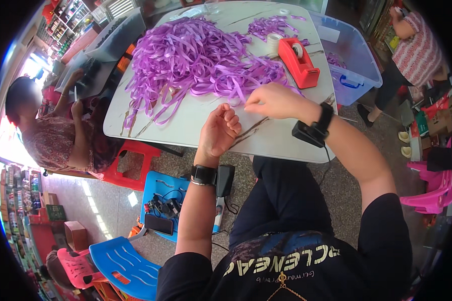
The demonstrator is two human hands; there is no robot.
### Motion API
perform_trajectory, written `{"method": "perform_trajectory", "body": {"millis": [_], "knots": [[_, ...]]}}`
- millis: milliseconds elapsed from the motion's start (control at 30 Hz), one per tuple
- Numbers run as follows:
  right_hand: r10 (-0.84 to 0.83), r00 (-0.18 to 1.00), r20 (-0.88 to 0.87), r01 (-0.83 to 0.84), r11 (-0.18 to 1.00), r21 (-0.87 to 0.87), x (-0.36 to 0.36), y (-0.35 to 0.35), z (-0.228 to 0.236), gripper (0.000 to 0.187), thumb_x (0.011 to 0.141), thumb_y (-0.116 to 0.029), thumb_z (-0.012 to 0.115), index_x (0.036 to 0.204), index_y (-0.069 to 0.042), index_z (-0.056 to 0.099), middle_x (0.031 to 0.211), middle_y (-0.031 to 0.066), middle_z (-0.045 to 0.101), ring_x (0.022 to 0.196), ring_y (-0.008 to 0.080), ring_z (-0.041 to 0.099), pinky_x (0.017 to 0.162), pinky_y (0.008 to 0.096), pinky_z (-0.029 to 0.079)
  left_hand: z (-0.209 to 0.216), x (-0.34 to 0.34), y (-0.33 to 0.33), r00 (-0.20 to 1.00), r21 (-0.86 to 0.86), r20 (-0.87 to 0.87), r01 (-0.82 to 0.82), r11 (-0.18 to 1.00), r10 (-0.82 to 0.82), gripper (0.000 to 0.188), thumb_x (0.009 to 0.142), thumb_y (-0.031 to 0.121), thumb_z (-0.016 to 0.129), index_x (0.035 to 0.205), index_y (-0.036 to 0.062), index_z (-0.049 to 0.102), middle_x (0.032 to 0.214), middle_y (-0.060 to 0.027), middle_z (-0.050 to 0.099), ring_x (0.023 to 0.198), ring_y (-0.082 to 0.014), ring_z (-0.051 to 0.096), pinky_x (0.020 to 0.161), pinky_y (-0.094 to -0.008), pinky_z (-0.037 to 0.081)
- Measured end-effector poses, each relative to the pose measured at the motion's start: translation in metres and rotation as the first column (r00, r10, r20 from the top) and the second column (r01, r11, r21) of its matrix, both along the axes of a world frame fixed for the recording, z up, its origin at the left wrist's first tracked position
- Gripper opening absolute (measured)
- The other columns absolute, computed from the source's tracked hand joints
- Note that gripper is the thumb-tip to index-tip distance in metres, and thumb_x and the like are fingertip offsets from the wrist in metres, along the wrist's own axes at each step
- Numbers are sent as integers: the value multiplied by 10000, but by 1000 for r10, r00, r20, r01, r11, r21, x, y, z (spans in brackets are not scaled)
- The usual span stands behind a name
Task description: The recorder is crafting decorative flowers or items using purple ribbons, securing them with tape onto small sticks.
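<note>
Dark T-shirt (306, 273) nearest; purple ribbons (191, 60) heaped on white marbled table (186, 124)
Ribbons flat, glossy, looped, tangled; left hand (220, 131) just nearer than heap, fingers curled in; right hand (276, 102) beside it, thumb and fingertips drawn together; can't tell whether either hand grips anything; red tape dispenser (302, 70) beyond right hand.

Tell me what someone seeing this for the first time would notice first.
Probably the big tangled heap of purple ribbon, spread over the far and middle part of the white, dark-veined table. Next would come the bright red tape dispenser to the right of the heap. Then the left hand and right hand, close together over the table's near side.
</note>
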State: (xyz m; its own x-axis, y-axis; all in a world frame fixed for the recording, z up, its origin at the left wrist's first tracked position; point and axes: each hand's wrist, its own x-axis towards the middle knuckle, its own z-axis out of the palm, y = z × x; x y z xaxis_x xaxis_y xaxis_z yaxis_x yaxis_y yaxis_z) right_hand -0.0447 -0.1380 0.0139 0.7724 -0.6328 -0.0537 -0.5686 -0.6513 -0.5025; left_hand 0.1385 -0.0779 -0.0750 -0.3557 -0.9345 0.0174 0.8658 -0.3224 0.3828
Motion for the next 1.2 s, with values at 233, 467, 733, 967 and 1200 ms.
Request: {"method": "perform_trajectory", "body": {"millis": [233,467,733,967,1200], "knots": [[-393,768,505,138,872,469,-73,67,20,176,864,-131,557,857,29,633,762,18,627,729,57,562,644,218,443,-3,1,0,993,-52,105,-53,997,58,164,921,207,416,907,57,483,689,10,392,627,-109,391,579,-237,352],[-493,657,571,103,808,580,-120,110,-22,146,846,-112,591,872,31,600,827,41,624,790,87,573,738,232,455,19,-20,16,750,-200,615,-149,968,243,117,903,134,454,952,42,505,711,11,419,634,-90,392,566,-227,349],[-521,586,621,51,788,614,-144,141,-35,138,851,-93,573,898,34,598,850,50,603,795,101,572,734,224,449,48,-59,43,-10,-663,630,512,545,776,455,596,113,751,1023,86,596,825,-81,513,774,-229,520,669,-325,440],[-540,534,651,44,786,617,-160,158,-26,147,857,-85,553,923,37,602,877,56,588,721,97,575,670,220,460,34,-83,51,22,-552,687,667,501,727,296,653,33,698,935,48,610,816,-75,533,750,-226,555,675,-314,471],[-589,526,613,73,750,657,-176,171,-28,178,866,-132,547,910,30,605,821,54,590,597,70,537,553,193,432,26,-89,51,66,-549,732,646,531,678,162,707,-18,649,859,15,602,784,-70,545,721,-179,585,688,-257,487]]}}
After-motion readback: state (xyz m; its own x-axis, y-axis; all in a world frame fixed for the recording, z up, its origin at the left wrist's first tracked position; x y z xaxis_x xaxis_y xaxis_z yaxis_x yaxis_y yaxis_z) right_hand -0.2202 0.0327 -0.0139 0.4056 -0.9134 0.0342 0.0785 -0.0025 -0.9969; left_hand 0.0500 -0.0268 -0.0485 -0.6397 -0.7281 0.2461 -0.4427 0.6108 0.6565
